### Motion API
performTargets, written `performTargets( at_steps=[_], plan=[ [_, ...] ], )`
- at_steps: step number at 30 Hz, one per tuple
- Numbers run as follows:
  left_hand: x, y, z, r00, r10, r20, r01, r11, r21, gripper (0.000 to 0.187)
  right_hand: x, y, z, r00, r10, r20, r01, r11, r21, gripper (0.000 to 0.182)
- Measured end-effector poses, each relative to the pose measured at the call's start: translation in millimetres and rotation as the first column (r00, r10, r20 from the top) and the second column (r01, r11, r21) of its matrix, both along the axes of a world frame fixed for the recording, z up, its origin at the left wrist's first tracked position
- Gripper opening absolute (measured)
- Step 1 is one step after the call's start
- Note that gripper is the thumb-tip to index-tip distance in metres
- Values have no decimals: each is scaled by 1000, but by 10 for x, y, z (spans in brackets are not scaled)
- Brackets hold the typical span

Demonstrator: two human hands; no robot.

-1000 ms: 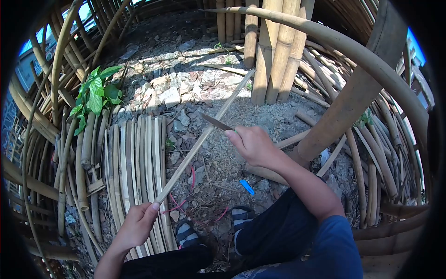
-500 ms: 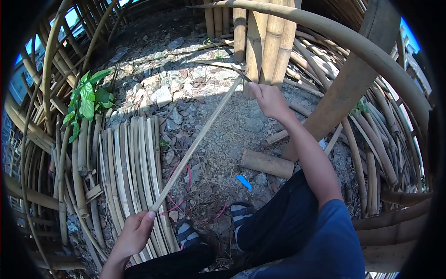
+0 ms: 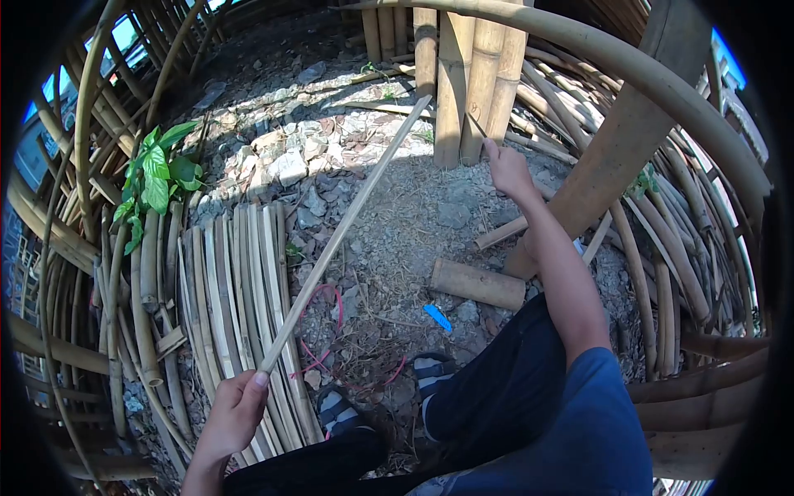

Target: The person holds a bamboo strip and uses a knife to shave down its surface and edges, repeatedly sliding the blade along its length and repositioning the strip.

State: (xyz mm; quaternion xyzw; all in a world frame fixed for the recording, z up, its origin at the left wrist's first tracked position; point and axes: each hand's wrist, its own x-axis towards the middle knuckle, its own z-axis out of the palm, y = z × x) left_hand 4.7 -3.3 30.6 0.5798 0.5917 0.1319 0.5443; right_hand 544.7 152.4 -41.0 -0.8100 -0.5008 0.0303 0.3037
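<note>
Pinching the lower end of a long, pale, flat bamboo strip [image 3: 347,223] between thumb and curled fingers, we hold it with our left hand [image 3: 236,413], so that it slants up and away over the grey, stony ground [image 3: 397,248]. Our right hand [image 3: 509,172] is closed around a dark, narrow-bladed knife [image 3: 477,127], its handle mostly hidden in our fist. The blade points up and to the left, apart from the strip's far end; behind it in our view stand thick, tan upright bamboo poles [image 3: 451,91], and we cannot tell whether it touches them. Near the left side of the ground lies a row of pale, split bamboo slats [image 3: 236,281], the strip's lower part passing above them. A leafy green plant [image 3: 155,178] grows just beyond their far left corner. In the middle of the ground, we see a loose pink string [image 3: 339,306] and a bright blue scrap [image 3: 437,317], with a short, brown cut bamboo tube [image 3: 478,283] lying near the scrap, towards the right. Our striped grey sandals [image 3: 337,412] rest at the near edge.
</note>
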Motion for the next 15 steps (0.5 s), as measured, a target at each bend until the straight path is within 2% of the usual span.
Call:
performTargets(
  at_steps=[2,4,6,8,10,13,15],
  plan=[
    [-17,7,24,999,51,5,-52,998,23,46,-241,-54,97,1000,5,12,-6,998,66,67],
    [25,44,44,1000,10,8,-10,999,37,46,-737,-256,344,984,132,-121,-109,977,183,66],
    [21,69,2,1000,-3,7,2,999,49,47,-1312,-557,485,930,307,-203,-271,944,189,61],
    [53,99,-4,999,-24,-42,26,998,49,49,-1817,-886,441,853,501,-147,-473,861,188,55],
    [59,87,-43,999,-30,-42,32,998,51,50,-2211,-1124,389,748,628,-215,-608,778,157,52],
    [88,76,-52,994,-73,-86,79,995,65,50,-2545,-1367,204,696,687,-211,-664,727,176,47],
    [91,59,-44,994,-74,-80,81,993,87,50,-2653,-1464,213,662,739,-122,-723,673,156,47]
  ],
)
